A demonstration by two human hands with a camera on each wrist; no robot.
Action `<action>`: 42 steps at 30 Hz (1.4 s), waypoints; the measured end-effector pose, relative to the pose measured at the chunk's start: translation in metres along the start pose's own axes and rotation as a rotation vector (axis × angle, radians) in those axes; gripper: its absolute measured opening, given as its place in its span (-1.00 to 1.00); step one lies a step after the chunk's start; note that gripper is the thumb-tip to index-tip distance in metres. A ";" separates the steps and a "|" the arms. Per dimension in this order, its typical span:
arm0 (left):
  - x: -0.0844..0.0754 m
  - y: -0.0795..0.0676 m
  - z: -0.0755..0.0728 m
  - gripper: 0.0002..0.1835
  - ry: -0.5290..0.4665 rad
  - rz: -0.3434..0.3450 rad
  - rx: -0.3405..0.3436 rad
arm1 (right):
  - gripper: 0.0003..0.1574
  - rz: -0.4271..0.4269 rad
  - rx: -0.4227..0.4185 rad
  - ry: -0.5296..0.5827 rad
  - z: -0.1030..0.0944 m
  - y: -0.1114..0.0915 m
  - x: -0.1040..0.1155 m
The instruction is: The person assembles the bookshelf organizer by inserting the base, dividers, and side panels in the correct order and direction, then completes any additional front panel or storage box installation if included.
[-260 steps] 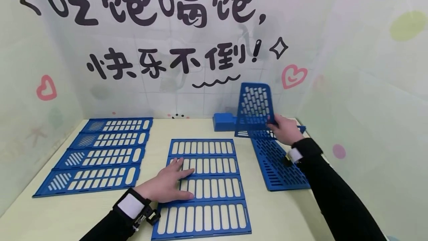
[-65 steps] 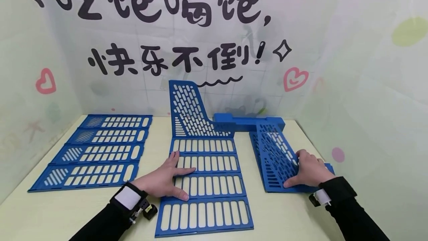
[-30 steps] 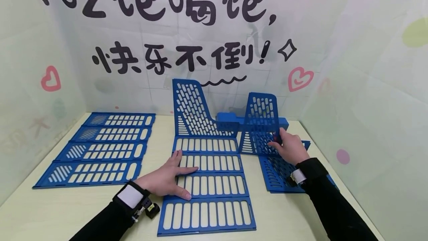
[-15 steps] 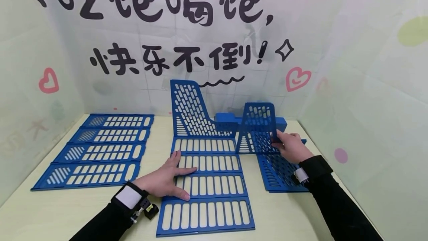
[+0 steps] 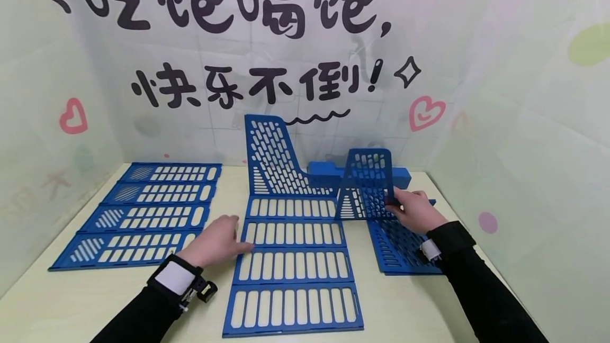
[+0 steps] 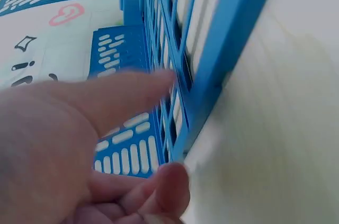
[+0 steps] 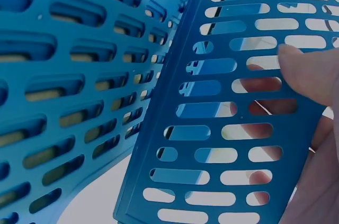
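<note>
A blue slatted base panel (image 5: 293, 283) of hinged sections lies flat in the middle of the table in the head view. At its far end stands a tall perforated blue side panel (image 5: 274, 167). My right hand (image 5: 416, 211) pinches a similar perforated panel (image 7: 288, 128) by its edge, thumb on one face and fingers behind; it is held upright beside the base panel's far right corner. My left hand (image 5: 214, 242) is at the base panel's left edge, thumb extended over the rim and other fingers loosely bent. Whether the thumb touches it I cannot tell.
Another flat blue panel (image 5: 95, 267) with grid openings lies at the left. Perforated panels (image 5: 395, 253) are stacked flat at the right, below my right hand. A blue box-like piece (image 5: 321, 168) sits by the back wall. Fabric walls enclose the table's back and sides.
Over the earlier frames, one perforated panel was stood at the base's far end and another lifted from the right stack. Just now my left hand has lifted off the base panel and moved left.
</note>
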State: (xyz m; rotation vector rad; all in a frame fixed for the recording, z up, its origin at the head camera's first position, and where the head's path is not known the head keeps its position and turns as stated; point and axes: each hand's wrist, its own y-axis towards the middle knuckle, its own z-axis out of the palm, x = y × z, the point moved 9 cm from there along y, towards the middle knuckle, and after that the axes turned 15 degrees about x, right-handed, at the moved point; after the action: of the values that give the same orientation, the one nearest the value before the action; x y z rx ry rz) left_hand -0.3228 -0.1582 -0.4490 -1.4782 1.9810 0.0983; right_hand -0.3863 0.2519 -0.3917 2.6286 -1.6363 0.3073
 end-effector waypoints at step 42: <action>0.006 0.002 0.001 -0.47 -0.081 0.011 0.060 | -0.75 -0.027 0.146 0.143 -0.001 0.033 0.019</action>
State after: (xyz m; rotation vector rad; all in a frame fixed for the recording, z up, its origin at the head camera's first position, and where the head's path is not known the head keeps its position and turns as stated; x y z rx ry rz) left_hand -0.3250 -0.1621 -0.4532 -1.4034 1.9107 0.1012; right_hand -0.4079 0.2199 -0.3901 2.6562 -1.5898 0.6211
